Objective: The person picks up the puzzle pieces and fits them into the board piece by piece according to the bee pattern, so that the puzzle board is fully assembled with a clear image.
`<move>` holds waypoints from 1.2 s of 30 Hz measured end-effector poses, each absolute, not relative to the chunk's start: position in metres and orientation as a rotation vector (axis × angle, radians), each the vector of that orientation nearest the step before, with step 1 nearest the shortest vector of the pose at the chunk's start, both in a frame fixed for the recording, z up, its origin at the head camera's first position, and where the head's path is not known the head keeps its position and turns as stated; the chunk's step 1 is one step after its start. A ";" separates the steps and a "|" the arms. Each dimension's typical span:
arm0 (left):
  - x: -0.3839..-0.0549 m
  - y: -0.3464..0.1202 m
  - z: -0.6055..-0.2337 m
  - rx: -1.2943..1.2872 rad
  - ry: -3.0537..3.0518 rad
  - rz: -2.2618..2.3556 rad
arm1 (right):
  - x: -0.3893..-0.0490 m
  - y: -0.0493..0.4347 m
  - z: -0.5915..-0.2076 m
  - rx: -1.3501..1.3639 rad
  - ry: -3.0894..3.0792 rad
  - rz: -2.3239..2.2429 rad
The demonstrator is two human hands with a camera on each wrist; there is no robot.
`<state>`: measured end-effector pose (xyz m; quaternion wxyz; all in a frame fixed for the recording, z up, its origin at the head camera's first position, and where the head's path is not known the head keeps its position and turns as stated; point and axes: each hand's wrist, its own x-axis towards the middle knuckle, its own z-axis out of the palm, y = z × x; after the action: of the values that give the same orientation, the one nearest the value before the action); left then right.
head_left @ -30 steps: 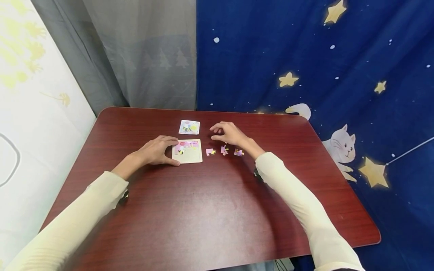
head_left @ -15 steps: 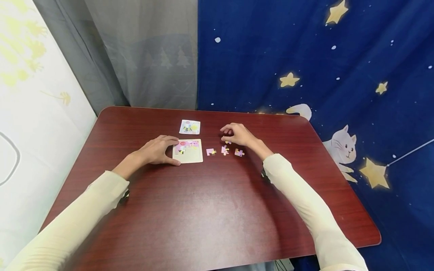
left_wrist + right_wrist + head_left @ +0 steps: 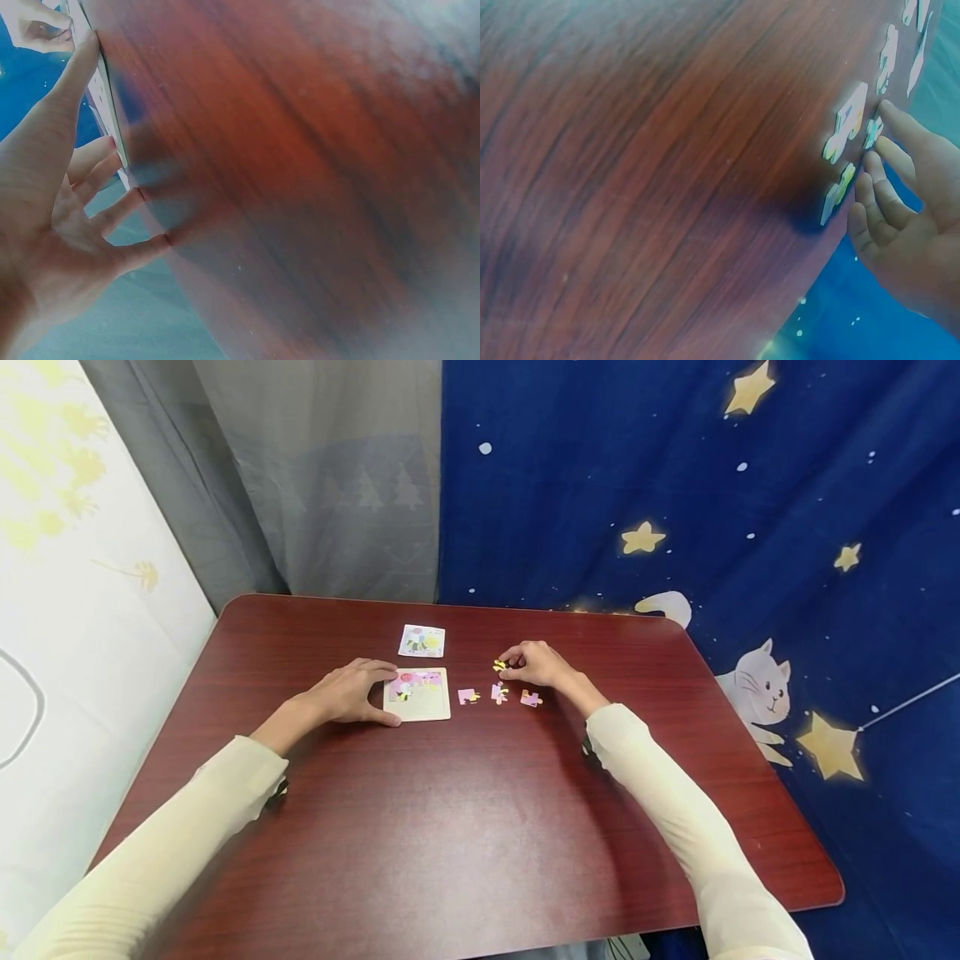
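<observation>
My left hand holds the shallow puzzle board at its left side, thumb at the near edge and fingers at the far left corner. Along the board's top and left lie fitted pieces, pink with a bee's face; the lower right part is bare and cream. In the right wrist view, the thumb and index finger of my right hand pinch a small puzzle piece. From the head view this piece looks yellow and black, at the fingertips of the right hand.
Three loose pink-and-yellow pieces lie in a row right of the board: a left piece, a middle piece and a right piece. Behind the board lies a picture card. Curtains stand beyond the red-brown table.
My right hand has moved right and slightly nearer, and its thumb and index finger have closed on the yellow-and-black piece. The left hand and the board stay in place.
</observation>
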<state>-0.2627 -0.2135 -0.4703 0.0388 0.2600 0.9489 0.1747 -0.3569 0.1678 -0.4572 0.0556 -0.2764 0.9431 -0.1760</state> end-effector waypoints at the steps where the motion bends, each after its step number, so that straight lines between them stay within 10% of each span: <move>1: -0.263 -0.213 -0.470 0.800 2.909 0.535 | -0.357 0.167 -0.458 -0.843 2.857 -0.542; 36: -0.265 -0.215 -0.471 0.786 2.904 0.527 | -0.356 0.138 -0.462 -0.967 2.813 -0.625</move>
<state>-0.2653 -0.2149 -0.4712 0.0436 0.2572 0.9499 0.1725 -0.3559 0.1385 -0.4624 0.0508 -0.3175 0.9243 -0.2054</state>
